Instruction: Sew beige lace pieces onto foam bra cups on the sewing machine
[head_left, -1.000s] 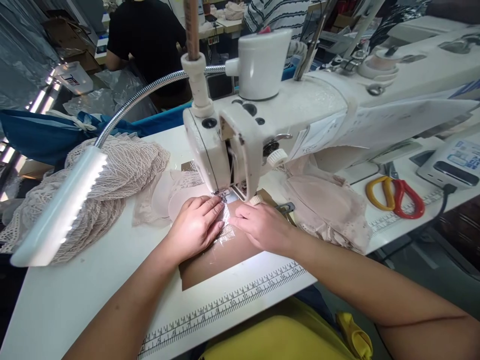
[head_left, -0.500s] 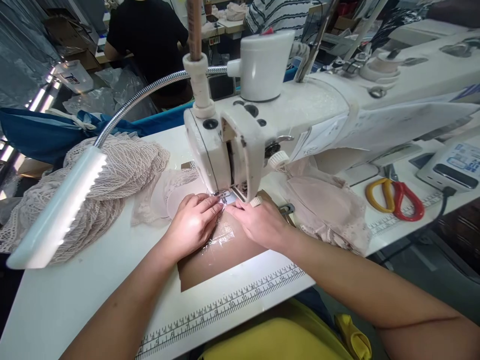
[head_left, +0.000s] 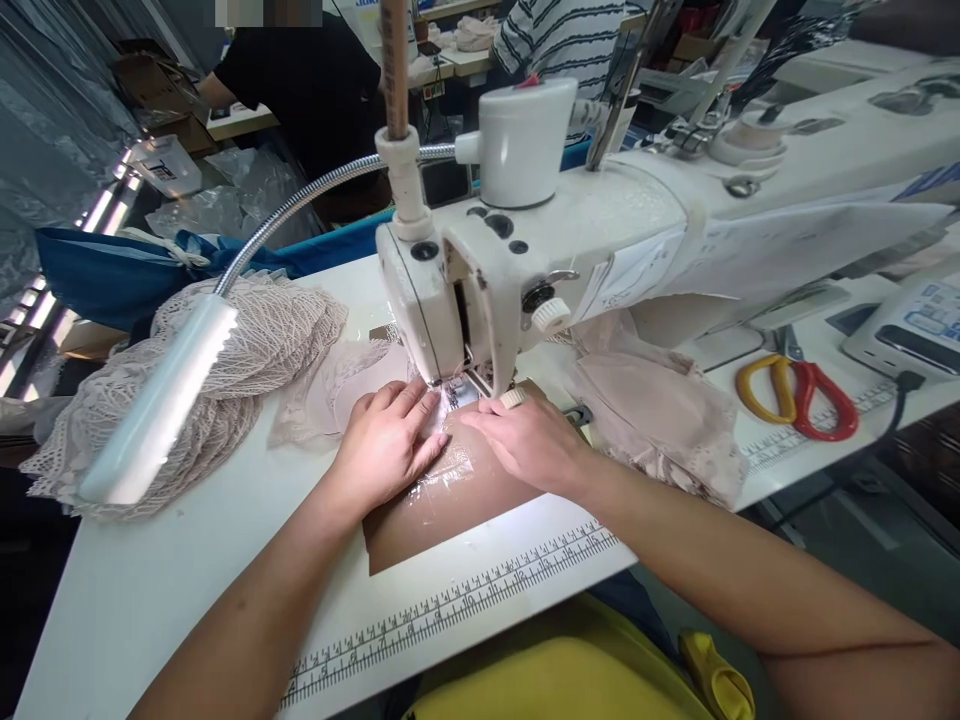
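Observation:
My left hand (head_left: 390, 437) lies palm down beside the presser foot of a white sewing machine (head_left: 450, 300), fingers stretched out and thumb apart. Under and behind its fingers is a pale beige lace piece with a smooth cup (head_left: 347, 385), running toward the needle. To the right of the foot, my right hand (head_left: 529, 440) has its fingers drawn together, thumb and index toward the needle. What they pinch, if anything, is hidden. Both hands rest over a brown sheet (head_left: 442, 520) with shiny clear tape on it.
Stacked beige lace pieces (head_left: 247, 340) lie left, below a bendable lamp (head_left: 161, 400). More beige fabric (head_left: 652, 400) lies right of the machine, near scissors (head_left: 799, 395) with yellow and red handles. A printed ruler (head_left: 465, 600) runs along the front edge. Two people sit beyond.
My left thumb has spread away from the fingers, and the left hand lies flatter. My right hand stays by the presser foot. The whole view has shifted slightly.

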